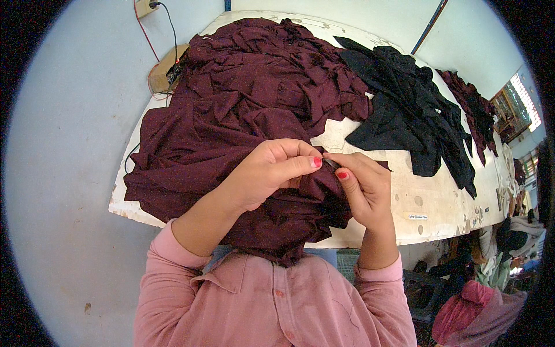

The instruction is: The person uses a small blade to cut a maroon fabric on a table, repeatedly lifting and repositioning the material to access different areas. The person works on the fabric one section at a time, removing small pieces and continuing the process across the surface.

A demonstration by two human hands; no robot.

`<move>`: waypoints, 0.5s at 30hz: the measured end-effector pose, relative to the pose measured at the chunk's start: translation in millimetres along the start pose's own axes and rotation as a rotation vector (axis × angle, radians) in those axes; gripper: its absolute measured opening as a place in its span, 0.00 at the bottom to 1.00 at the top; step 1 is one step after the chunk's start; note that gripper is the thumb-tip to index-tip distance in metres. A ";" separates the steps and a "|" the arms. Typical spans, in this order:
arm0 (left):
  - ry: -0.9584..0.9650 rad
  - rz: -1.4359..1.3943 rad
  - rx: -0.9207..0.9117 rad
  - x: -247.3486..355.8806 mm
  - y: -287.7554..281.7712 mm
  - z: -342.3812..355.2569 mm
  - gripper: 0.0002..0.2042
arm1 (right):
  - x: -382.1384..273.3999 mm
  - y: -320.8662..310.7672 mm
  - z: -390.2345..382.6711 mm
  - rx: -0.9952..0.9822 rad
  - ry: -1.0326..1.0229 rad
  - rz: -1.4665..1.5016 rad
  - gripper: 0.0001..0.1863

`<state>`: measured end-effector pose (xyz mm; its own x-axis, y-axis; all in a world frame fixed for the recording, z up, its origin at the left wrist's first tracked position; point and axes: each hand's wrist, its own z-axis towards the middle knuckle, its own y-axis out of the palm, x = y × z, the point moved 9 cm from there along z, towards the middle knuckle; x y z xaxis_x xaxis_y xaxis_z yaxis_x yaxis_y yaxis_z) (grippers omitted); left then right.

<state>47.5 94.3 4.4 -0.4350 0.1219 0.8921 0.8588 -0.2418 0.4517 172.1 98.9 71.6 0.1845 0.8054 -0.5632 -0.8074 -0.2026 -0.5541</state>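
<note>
Plainly, both hands meet over the near middle of the bench (399, 231), fingertips almost touching. The left hand (270, 170) comes in from the near left, forearm slanting up to the right, wrist bent, fingers curled under. Its grip is a tight pinch of thumb and forefinger at the left end of a small dark strip (331, 163). The right hand (367, 185) stands more upright, forearm nearly straight up, thumb and forefinger drawn together on the same strip; its grip too is all but closed. Whether the strip belongs to the maroon cloth (231, 121) just below, I cannot tell. That cloth lies under the hands, heaped across the left and far bench and hanging over the near edge. Both sleeves (193, 298) are pink.

The bench is pale, stained and worn at its rim. Black cloth (404, 110) lies to the right of the heap, with a maroon pile (471, 113) farther right. A small label (415, 216) lies near right. On the left, a box (167, 69) with wires stands by the pale wall (75, 173), below a socket (145, 7). A window (523, 101) shows far right.
</note>
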 end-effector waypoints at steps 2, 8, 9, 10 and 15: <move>-0.001 0.001 -0.001 0.1 -0.1 -0.1 0.07 | 1.7 -1.0 -0.1 0.031 -0.014 0.051 0.13; 0.325 0.235 0.088 33.6 -12.7 -0.7 0.06 | 35.8 18.5 -15.6 -0.033 0.253 0.442 0.15; 0.391 0.301 0.156 38.6 -21.3 -1.2 0.06 | 41.0 15.4 -18.6 -0.040 0.253 0.422 0.15; 0.454 0.368 0.226 44.8 -27.1 -4.1 0.06 | 43.4 13.9 -20.2 -0.048 0.254 0.405 0.15; 0.699 0.513 0.545 88.2 -46.1 -33.4 0.07 | 64.9 13.8 -26.9 -0.107 0.459 0.424 0.09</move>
<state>-39.5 84.1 62.3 0.1082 -0.5036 0.8571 0.9165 0.3845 0.1102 188.0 133.5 10.9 0.1014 0.3266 -0.9397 -0.8070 -0.5254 -0.2696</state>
